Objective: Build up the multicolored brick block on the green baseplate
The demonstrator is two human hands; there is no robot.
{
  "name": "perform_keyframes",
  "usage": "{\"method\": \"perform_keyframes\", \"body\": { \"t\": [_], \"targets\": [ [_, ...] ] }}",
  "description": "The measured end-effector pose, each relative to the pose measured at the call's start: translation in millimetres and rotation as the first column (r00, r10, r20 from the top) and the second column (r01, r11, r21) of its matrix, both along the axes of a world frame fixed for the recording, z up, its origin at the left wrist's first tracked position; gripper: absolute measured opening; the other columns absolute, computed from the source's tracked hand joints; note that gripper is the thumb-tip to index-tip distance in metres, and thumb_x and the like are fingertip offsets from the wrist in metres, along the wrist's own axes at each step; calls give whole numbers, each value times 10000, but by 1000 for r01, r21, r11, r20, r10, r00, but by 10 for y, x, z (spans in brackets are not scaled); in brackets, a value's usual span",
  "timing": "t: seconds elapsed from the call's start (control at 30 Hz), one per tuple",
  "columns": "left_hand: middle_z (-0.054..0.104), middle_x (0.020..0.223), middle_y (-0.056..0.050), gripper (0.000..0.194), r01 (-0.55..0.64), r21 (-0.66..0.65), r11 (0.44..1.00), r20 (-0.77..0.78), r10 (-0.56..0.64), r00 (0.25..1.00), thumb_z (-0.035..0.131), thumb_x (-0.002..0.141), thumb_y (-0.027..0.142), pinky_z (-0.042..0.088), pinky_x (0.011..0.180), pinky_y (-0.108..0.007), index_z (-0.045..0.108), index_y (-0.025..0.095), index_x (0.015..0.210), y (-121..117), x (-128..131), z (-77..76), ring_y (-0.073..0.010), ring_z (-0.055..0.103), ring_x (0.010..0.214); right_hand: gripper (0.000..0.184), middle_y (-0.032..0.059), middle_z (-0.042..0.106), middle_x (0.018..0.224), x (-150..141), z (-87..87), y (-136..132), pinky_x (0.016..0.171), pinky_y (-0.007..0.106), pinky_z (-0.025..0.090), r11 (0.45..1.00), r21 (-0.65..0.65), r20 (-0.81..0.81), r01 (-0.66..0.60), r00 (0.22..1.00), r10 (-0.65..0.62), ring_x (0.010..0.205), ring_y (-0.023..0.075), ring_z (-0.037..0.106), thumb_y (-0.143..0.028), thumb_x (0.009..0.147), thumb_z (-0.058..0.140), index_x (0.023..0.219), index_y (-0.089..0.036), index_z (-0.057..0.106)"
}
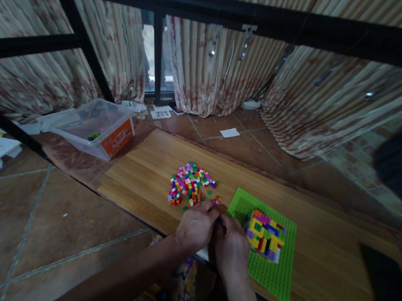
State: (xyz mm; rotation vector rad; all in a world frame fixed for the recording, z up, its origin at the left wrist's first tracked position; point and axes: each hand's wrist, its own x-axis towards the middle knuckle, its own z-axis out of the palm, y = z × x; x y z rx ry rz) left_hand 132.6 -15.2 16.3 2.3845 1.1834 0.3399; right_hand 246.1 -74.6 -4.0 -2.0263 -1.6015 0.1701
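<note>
My left hand (195, 227) and my right hand (233, 242) meet at the near edge of the wooden table (136, 176). Fingers of both are curled in and pressed close together; whatever is between them is hidden, with only something small and dark showing. Just beyond my left hand lies a loose pile of small coloured building bricks (188, 183). Right of my right hand is a green baseplate (268, 278), lying flat. On it stands a block built of yellow, red, purple and other bricks (266, 234).
A clear plastic bin (86, 127) with an orange label stands beyond the table's left end. Dark flat objects (387, 287) lie at the right. Black metal bars (223, 11) cross in front of striped curtains (198, 69). White paper (229, 132) lies on the tiled floor.
</note>
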Motion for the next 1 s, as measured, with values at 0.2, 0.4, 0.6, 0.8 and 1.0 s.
{"method": "perform_keyframes", "body": {
  "t": [0.2,0.4,0.6,0.8,1.0],
  "targets": [
    [627,1068,-65,206,-26,92,995,-37,29,999,485,902,212,525,837,-316,638,199,1040,-2,-78,-53,-200,605,950,339,109,706,978,16,35,47,791,346,500,996,-82,-87,-27,996,20,866,221,661,-146,859,408,1049,-143,690],
    [624,1069,-58,289,-65,191,979,194,28,981,589,863,241,542,865,-339,607,212,1150,-28,-311,-135,-201,601,984,331,101,715,1066,26,120,110,833,354,501,997,-64,-121,-48,992,40,939,227,674,-184,875,416,1065,-169,687],
    [630,1083,-66,229,-203,223,953,312,128,942,512,908,194,545,852,-307,607,207,1115,-4,-676,-213,-177,611,988,284,76,719,989,-65,283,452,807,326,484,995,-20,-107,-97,990,94,886,213,670,-221,903,449,1000,-198,715],
    [647,1057,-67,216,-278,268,922,352,175,920,506,920,192,550,822,-294,614,205,1107,44,-916,-300,-170,626,960,227,50,706,1010,-177,272,872,824,294,464,970,-95,-132,-224,969,211,885,186,661,-200,879,529,974,-229,733],
    [654,1001,-71,194,-252,254,934,364,149,919,508,930,225,552,772,-277,622,192,1084,34,-941,-297,-163,633,902,213,38,697,993,-140,196,867,815,289,467,952,-177,-142,-249,964,225,859,179,658,-206,863,567,988,-234,738]
  ]
}}
